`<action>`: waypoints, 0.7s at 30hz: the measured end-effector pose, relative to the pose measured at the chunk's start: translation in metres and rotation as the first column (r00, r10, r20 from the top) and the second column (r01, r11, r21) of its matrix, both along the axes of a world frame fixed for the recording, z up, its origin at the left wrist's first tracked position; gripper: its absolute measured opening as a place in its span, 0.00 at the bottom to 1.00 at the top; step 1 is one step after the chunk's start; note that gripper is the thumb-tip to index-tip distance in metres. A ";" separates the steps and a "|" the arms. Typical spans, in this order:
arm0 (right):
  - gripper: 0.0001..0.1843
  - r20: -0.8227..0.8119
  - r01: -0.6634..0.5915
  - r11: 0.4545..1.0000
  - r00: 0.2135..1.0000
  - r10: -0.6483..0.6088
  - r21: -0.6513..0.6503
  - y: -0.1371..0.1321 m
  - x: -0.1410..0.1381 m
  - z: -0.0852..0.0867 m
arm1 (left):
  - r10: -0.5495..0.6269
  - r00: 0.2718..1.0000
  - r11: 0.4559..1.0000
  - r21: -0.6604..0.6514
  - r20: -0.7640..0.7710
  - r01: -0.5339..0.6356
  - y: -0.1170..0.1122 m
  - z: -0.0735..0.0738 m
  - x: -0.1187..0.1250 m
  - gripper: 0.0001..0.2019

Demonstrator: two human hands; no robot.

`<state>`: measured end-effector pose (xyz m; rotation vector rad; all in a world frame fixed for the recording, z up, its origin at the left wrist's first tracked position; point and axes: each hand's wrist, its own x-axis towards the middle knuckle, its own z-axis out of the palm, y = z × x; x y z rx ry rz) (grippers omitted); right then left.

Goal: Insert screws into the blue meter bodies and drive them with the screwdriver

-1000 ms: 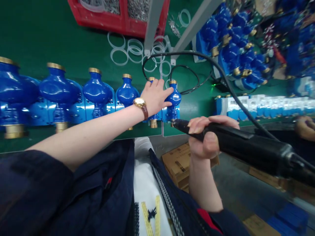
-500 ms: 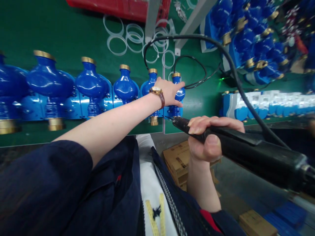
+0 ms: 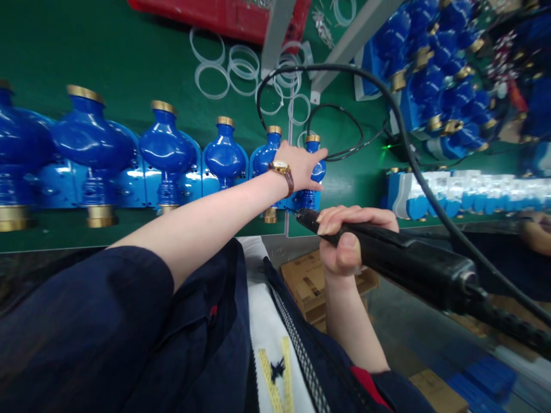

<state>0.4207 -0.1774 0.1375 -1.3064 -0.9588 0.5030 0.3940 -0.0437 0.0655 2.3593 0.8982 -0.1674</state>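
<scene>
My left hand [image 3: 300,164], with a watch [image 3: 281,167] on its wrist, is wrapped over the rightmost blue meter body [image 3: 317,171], thumb and fingers on its two sides. That meter body has a brass fitting on top. My right hand [image 3: 342,238] grips a black electric screwdriver [image 3: 400,255], which slants up to the left. The screwdriver's tip lies at the lower left edge of the held meter body; its exact contact cannot be made out. Just left of my left hand stands another blue meter body [image 3: 263,159] in the same row.
More blue meter bodies [image 3: 224,159] line the green bench [image 3: 142,69] to the left. Clear plastic rings [image 3: 212,80], a red tray [image 3: 224,20] and metal posts [image 3: 279,34] sit behind. A black cable [image 3: 387,86] loops overhead. White-topped units [image 3: 451,192] stand right; cardboard boxes [image 3: 305,281] lie below.
The screwdriver and my right hand have shifted left, the tip moving toward the held meter body's lower left edge. My left hand keeps its hold. The camera view has shifted slightly.
</scene>
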 end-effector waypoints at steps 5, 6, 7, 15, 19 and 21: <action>0.11 0.024 -0.060 0.998 0.998 0.060 -0.002 0.001 -0.004 -0.006 | 0.014 1.000 0.998 0.058 -0.005 -0.014 -0.003 -0.001 0.001 0.38; 0.10 0.054 -0.070 0.997 0.996 0.072 -0.035 0.000 -0.004 -0.006 | 0.015 1.000 0.998 0.065 -0.006 -0.015 -0.004 -0.001 0.001 0.37; 0.10 0.088 -0.070 0.995 0.993 0.076 -0.069 -0.001 -0.005 -0.006 | 0.015 1.000 0.998 0.068 -0.005 -0.015 -0.004 -0.001 0.001 0.37; 0.11 0.128 -0.100 0.980 0.984 0.123 -0.170 -0.002 -0.008 -0.011 | 0.003 1.000 0.994 0.111 -0.007 -0.002 -0.002 -0.005 0.000 0.36; 0.10 0.084 -0.140 0.986 0.985 0.148 -0.096 -0.001 0.013 0.007 | 0.002 0.999 0.992 0.126 -0.034 0.003 0.000 -0.004 -0.001 0.36; 0.10 0.023 -0.126 0.991 0.992 0.125 0.043 -0.004 0.031 0.024 | -0.003 0.998 0.991 0.136 -0.055 0.010 0.000 -0.003 -0.001 0.36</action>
